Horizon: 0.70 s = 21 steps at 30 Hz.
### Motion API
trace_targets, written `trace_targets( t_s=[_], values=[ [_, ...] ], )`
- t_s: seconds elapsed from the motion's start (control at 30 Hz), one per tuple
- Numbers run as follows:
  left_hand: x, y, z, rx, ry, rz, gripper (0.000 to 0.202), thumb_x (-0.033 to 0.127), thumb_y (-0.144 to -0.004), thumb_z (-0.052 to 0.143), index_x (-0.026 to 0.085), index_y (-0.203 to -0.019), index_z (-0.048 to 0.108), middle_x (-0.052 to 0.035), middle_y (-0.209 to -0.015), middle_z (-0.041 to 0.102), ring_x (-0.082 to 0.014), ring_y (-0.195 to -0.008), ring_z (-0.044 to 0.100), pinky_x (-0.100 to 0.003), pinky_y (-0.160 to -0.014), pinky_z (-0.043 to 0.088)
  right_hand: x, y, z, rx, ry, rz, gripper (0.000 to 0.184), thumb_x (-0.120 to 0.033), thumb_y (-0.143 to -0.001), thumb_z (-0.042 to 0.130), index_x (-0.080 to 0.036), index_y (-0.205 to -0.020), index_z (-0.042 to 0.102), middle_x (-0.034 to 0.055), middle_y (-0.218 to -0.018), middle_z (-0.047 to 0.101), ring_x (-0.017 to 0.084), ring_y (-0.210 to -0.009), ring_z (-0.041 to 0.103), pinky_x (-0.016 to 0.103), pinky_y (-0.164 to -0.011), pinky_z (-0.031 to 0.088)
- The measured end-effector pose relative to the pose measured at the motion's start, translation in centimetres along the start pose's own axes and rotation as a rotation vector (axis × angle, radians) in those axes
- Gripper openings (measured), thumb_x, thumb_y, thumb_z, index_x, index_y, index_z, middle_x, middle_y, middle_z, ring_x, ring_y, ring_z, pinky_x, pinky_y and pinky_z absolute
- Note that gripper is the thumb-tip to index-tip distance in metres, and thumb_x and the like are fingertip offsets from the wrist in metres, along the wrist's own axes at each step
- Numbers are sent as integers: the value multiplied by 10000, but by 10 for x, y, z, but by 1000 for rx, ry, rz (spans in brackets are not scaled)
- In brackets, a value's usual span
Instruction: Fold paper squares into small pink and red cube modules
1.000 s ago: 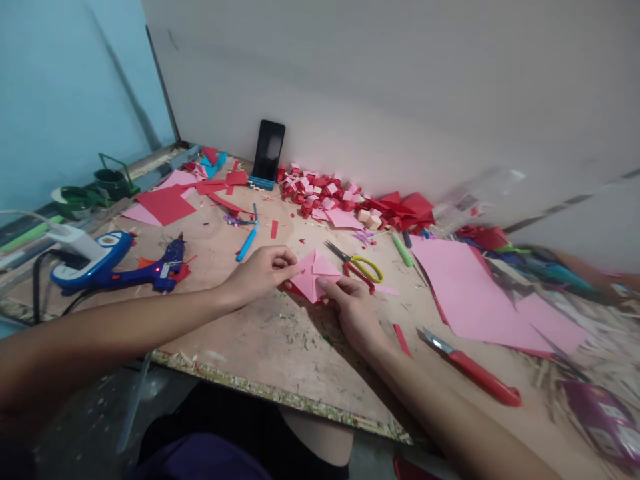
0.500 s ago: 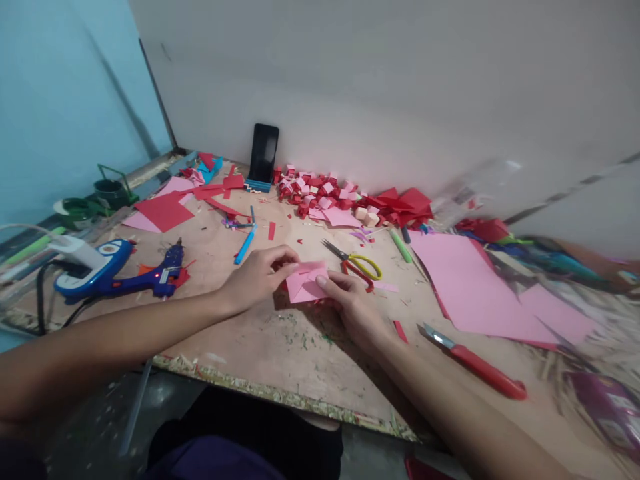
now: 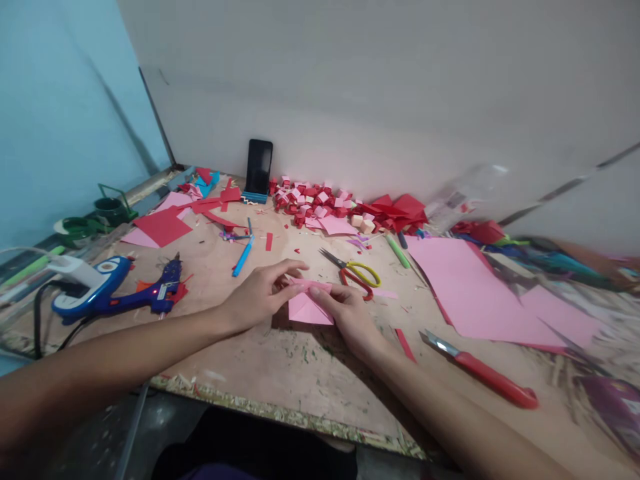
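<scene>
A small pink sheet of folded paper (image 3: 310, 312) is held between my two hands above the wooden table, with crease lines on its face. My left hand (image 3: 265, 288) pinches its upper left edge between thumb and fingers. On the right side, my right hand (image 3: 350, 313) grips the upper edge, thumb on top and the other fingers partly hidden behind. Just beyond the hands lie scissors (image 3: 353, 272) with one yellow and one red handle. A blue craft knife (image 3: 243, 257) rests beyond my left hand.
A blue glue gun (image 3: 163, 290) with a lit red light lies left. At right are a red-handled knife (image 3: 495, 379) and large pink sheets (image 3: 465, 287). Small folded paper cubes (image 3: 310, 200) are heaped by the wall beside a propped phone (image 3: 259, 167).
Both thumbs have come together along the paper's top edge, and more of its lower face shows. The camera view has tilted slightly upward.
</scene>
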<state>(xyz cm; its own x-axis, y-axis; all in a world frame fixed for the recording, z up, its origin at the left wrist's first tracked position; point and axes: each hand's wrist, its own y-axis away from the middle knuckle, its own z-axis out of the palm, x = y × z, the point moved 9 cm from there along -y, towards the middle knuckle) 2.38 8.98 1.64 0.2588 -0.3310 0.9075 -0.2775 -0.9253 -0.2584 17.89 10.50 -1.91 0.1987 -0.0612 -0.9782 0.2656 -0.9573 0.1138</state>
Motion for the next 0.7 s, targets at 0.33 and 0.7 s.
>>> trace_targets(
  t_s=[0.33,0.7],
  values=[
    [10,5,7,-70,0,119,303,20,-804,633,225,-1010,719,-100,-1544,410,-265,-1362,486,-359,-946,569,10,-8,-14,97,-105,-10,430,-572,-783,779,-144,-752,748,47,-697,680,167,-612,536,278,-555,374],
    [6,3,-3,46,2,220,213,57,-830,667,223,-835,801,-68,-1391,576,-206,-1140,599,-413,-1045,508,3,-7,-8,27,-99,-41,298,-459,-722,832,-186,-840,808,62,-819,747,213,-730,619,313,-659,462]
  ],
)
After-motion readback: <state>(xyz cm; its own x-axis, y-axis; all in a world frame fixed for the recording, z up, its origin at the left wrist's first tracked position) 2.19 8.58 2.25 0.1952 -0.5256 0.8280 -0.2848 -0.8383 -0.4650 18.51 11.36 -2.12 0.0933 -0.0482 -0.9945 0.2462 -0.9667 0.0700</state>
